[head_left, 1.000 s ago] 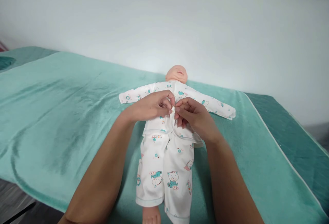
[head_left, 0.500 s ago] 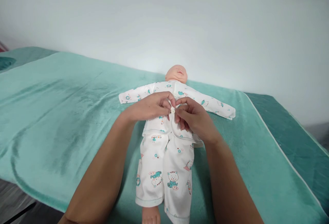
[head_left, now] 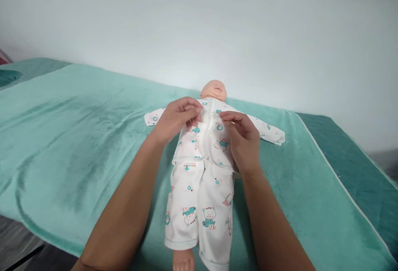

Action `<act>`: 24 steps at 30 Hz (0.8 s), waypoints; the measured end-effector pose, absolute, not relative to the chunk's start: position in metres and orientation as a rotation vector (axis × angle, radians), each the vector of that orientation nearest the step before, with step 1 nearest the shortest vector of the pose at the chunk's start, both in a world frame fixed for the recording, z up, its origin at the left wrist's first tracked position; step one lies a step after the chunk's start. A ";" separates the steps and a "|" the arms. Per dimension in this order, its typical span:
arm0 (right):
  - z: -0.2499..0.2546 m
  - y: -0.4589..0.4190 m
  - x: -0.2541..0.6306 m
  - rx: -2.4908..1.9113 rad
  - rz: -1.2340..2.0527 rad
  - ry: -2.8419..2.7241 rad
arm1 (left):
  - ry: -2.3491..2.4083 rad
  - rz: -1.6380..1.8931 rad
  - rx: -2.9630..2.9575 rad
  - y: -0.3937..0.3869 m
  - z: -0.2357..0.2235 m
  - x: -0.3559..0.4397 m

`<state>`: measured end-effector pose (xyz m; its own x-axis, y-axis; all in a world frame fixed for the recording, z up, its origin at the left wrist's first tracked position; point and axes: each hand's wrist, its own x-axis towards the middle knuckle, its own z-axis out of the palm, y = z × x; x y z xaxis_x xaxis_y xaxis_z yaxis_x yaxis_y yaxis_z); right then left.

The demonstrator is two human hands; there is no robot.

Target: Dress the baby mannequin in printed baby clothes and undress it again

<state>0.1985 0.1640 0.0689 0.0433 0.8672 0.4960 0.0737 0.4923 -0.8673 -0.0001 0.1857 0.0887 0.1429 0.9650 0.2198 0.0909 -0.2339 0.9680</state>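
A baby doll (head_left: 214, 90) lies on its back, arms spread and head toward the wall. It wears a white pyjama top (head_left: 191, 148) with teal animal prints and matching trousers (head_left: 214, 204). The top's front edges meet along the middle of the chest. Over the chest on the left side is my left hand (head_left: 177, 117), its fingers loosely bent and holding nothing. My right hand (head_left: 245, 142) is over the right side of the top, thumb and forefinger slightly apart with nothing between them. Whether either hand touches the cloth, I cannot tell.
A teal plush cover (head_left: 87, 138) is spread under the doll, with a darker green section (head_left: 351, 151) at the right. Behind it rises a white wall (head_left: 155, 26). Grey floor (head_left: 15, 238) shows at the lower left.
Both hands have let go of the button at the middle of the top and moved apart. The left hand is higher and further left, the right hand slightly further right.
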 end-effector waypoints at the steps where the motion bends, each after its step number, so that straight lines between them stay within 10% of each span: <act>1: 0.066 0.166 0.198 -0.903 0.664 -1.487 | 1.167 1.351 1.497 0.191 0.083 0.000; 17: 0.071 0.158 0.196 -1.148 0.214 -2.306 | 2.094 0.982 2.070 0.208 0.024 -0.015; 24: 0.069 0.133 0.212 -0.937 0.551 -2.277 | 2.354 0.892 1.880 0.182 0.010 -0.052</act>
